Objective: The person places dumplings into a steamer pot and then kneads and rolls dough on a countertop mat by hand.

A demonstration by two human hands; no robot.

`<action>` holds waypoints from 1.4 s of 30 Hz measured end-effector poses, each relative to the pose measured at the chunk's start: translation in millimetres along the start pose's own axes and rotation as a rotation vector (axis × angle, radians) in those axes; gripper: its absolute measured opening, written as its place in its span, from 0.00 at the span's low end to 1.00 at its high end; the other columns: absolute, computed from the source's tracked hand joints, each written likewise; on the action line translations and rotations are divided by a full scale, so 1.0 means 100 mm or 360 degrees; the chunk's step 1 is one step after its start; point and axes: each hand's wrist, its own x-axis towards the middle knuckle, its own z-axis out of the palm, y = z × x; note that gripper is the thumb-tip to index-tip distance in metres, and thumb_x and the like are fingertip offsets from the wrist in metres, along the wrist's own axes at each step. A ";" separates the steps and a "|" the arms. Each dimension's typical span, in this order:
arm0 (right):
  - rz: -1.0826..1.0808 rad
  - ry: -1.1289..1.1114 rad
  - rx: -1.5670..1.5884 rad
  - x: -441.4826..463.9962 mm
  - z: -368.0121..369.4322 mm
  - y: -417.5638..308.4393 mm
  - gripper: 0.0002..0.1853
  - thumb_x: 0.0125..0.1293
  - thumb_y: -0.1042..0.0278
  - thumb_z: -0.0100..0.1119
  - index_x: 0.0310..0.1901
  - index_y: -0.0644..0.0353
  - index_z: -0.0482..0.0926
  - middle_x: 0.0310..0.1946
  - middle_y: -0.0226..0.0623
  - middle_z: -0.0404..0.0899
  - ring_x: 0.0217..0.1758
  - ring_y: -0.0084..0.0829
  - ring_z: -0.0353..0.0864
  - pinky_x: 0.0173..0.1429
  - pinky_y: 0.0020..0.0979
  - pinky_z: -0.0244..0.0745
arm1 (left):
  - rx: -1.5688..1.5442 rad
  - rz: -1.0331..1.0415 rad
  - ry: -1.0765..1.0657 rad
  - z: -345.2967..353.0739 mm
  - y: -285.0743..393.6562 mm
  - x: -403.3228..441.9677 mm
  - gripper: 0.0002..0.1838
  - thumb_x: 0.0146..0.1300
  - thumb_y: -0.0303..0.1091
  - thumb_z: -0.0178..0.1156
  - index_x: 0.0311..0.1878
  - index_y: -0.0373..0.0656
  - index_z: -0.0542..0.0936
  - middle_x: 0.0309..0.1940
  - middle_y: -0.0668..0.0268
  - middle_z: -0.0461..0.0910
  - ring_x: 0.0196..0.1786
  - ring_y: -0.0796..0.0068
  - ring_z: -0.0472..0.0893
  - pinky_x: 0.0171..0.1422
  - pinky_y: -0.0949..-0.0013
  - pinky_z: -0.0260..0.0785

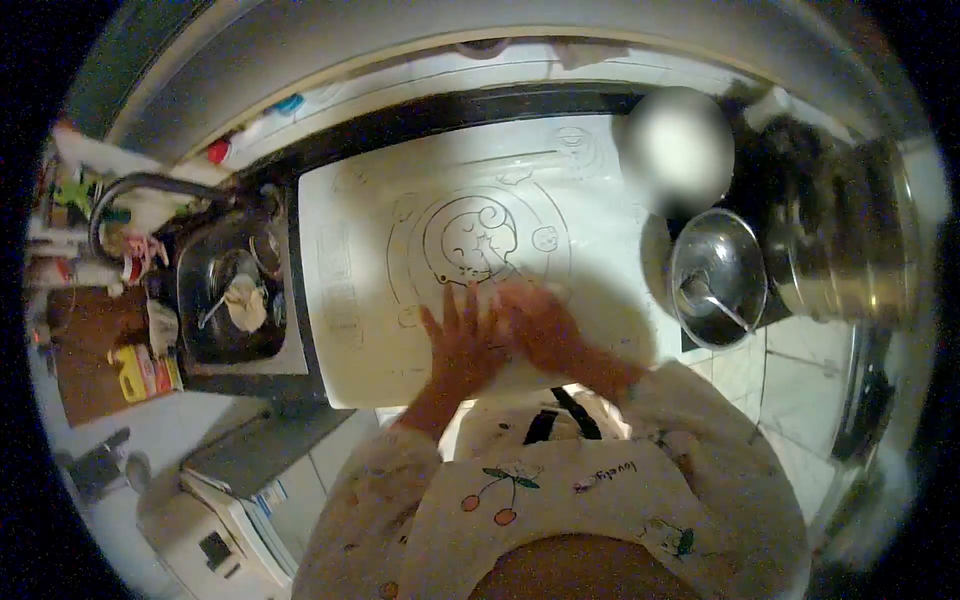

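A large white mat (345, 230) with a printed round cartoon drawing and ring lines lies on the counter. Over the lower part of the drawing, my left hand (465, 340) is spread with its fingers apart, and nothing shows in it. Right beside it, touching or nearly so, my right hand (540, 325) is blurred, its fingers pointing toward the left hand. Whether the right hand holds anything cannot be made out. To the right of the mat sits a metal bowl (735, 255) with a utensil (715, 300) inside.
A sink (200, 335) with a dish and cloth in it is at the left, under a dark faucet (140, 182). A blurred white round object (683, 150) stands at the back right. Tall metal pots (850, 235) are at the far right. A yellow bottle (130, 375) lies at the left.
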 end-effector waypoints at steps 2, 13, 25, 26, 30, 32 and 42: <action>0.0094 -0.0259 -0.0120 -0.34 0.00 -0.29 0.30 0.65 0.53 0.47 0.64 0.64 0.64 0.64 0.51 0.64 0.69 0.47 0.61 0.70 0.52 0.51 | -0.0460 -0.0022 -0.0083 -0.05 0.15 -0.52 0.43 0.54 0.65 0.56 0.71 0.58 0.59 0.73 0.51 0.49 0.73 0.33 0.44 0.60 0.16 0.34; 0.0590 0.0521 0.0485 0.97 -0.04 1.02 0.22 0.66 0.62 0.50 0.58 0.65 0.71 0.59 0.49 0.71 0.65 0.51 0.65 0.70 0.47 0.56 | -0.0667 -0.0366 0.0666 0.44 -1.10 1.30 0.44 0.57 0.56 0.57 0.71 0.39 0.55 0.72 0.48 0.48 0.74 0.45 0.48 0.73 0.37 0.41; 0.0188 0.0220 0.0112 0.16 -0.01 0.48 0.24 0.70 0.66 0.41 0.66 0.63 0.63 0.67 0.52 0.60 0.73 0.50 0.55 0.72 0.53 0.49 | -0.0512 -0.0095 0.0210 -0.06 -0.49 0.26 0.47 0.52 0.62 0.61 0.72 0.52 0.56 0.72 0.46 0.49 0.74 0.41 0.49 0.73 0.36 0.37; 0.0195 0.0361 0.0150 0.36 0.01 0.62 0.22 0.66 0.66 0.46 0.61 0.63 0.68 0.66 0.52 0.63 0.70 0.52 0.59 0.72 0.53 0.51 | -0.0535 -0.0113 0.0160 -0.02 -0.66 0.58 0.47 0.53 0.60 0.61 0.72 0.48 0.56 0.71 0.46 0.51 0.74 0.43 0.50 0.74 0.40 0.39; 0.0480 0.0635 0.0117 0.82 -0.02 0.89 0.20 0.65 0.61 0.52 0.53 0.68 0.74 0.57 0.54 0.72 0.62 0.54 0.69 0.67 0.47 0.61 | -0.1106 -0.0394 0.0518 0.24 -0.85 1.17 0.45 0.56 0.54 0.61 0.70 0.36 0.57 0.69 0.44 0.56 0.71 0.42 0.55 0.74 0.49 0.47; 0.0621 0.0642 -0.0011 0.53 -0.02 0.88 0.19 0.64 0.61 0.54 0.51 0.67 0.76 0.55 0.53 0.73 0.59 0.53 0.70 0.65 0.46 0.62 | -0.0942 -0.0349 0.0357 0.03 -0.64 0.84 0.41 0.56 0.50 0.62 0.65 0.33 0.61 0.65 0.45 0.61 0.68 0.46 0.61 0.73 0.51 0.49; 0.1035 0.0687 0.0489 0.52 0.09 0.84 0.12 0.62 0.61 0.56 0.34 0.63 0.79 0.31 0.48 0.79 0.36 0.48 0.77 0.43 0.44 0.73 | -0.1126 -0.0528 -0.0034 -0.22 -0.29 0.33 0.28 0.53 0.44 0.67 0.52 0.39 0.71 0.49 0.51 0.75 0.54 0.47 0.73 0.56 0.49 0.66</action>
